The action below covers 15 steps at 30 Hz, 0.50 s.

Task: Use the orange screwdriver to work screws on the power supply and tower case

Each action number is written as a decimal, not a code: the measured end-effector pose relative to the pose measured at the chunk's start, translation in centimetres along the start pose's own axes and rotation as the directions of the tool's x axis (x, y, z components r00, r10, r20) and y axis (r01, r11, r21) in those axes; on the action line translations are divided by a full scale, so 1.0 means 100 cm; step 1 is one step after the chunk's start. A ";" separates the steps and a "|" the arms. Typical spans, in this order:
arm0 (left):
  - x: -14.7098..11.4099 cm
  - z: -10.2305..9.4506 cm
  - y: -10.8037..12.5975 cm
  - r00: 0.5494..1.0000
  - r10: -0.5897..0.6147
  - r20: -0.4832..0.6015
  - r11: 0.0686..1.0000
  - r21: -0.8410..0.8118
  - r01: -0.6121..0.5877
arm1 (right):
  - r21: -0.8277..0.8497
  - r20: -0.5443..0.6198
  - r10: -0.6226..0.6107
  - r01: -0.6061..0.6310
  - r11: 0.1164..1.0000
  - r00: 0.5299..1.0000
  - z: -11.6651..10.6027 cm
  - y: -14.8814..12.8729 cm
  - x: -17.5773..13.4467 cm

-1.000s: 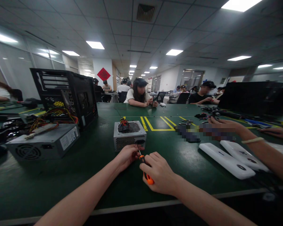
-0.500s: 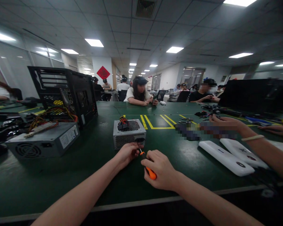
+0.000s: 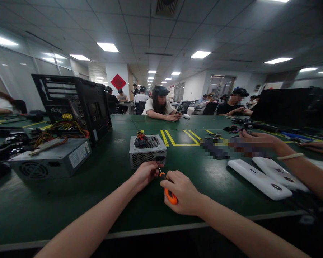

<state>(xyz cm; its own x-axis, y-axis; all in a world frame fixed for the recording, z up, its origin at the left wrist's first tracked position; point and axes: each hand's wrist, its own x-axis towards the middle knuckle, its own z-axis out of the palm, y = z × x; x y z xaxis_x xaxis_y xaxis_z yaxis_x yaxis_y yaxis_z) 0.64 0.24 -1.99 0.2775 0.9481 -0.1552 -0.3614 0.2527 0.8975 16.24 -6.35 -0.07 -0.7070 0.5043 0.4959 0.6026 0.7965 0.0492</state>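
- Black, tangled parts (image 3: 0, 150) at the far left of the green table (image 3: 29, 215), too jumbled to tell apart.
- Larger grey power supply (image 3: 50, 157) just beside them, with a round fan grille in front, a white label on one side and coloured cables (image 3: 66, 130) heaped on top.
- Upright behind it, black computer case (image 3: 93, 107), with open slots high on the near face.
- Smaller grey power supply (image 3: 140, 157) near the middle, straight ahead of both hands; perforated top, with a bundle of wires ending in a black connector (image 3: 140, 142) resting there; dark socket (image 3: 159, 158) at the right of the front face.
- Left hand (image 3: 146, 174) before the lower right of that face, fingers curled inward and nearly closed at the shaft end of the screwdriver (image 3: 171, 197); impossible to tell whether pinching the shaft or touching the casing.
- Seated beyond, person in a light top (image 3: 152, 107), dark handheld device (image 3: 179, 109) in hand.
- Right hand (image 3: 181, 191) wrapped closed around the orange-and-black handle, shaft slanting up and left toward the casing; tip contact impossible to tell.
- Yellow lines (image 3: 184, 144) on the tabletop farther back.
- Two white slabs (image 3: 258, 179) side by side, near a co-worker's hand (image 3: 254, 138).
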 end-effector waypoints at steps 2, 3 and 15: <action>0.000 0.000 0.000 1.000 -0.004 -0.006 1.000 0.003 0.004 | -0.058 0.022 -0.053 0.054 0.997 0.998 0.000 0.000 0.000; 0.001 -0.001 0.000 1.000 -0.006 -0.006 1.000 0.006 0.006 | -0.076 0.019 -0.060 0.061 0.995 0.998 0.000 0.000 0.001; 0.002 -0.003 -0.003 1.000 0.022 0.012 1.000 0.021 -0.022 | -0.075 -0.103 0.028 -0.036 0.997 0.994 0.003 -0.006 0.005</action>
<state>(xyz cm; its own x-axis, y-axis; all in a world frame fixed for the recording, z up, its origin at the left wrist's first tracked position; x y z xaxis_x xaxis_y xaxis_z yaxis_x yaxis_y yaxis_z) 0.53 0.43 -2.41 0.2798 0.9511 -0.1307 -0.3485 0.2275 0.9093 15.39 -6.46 -0.09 -0.6475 0.4895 0.5840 0.6539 0.7505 0.0959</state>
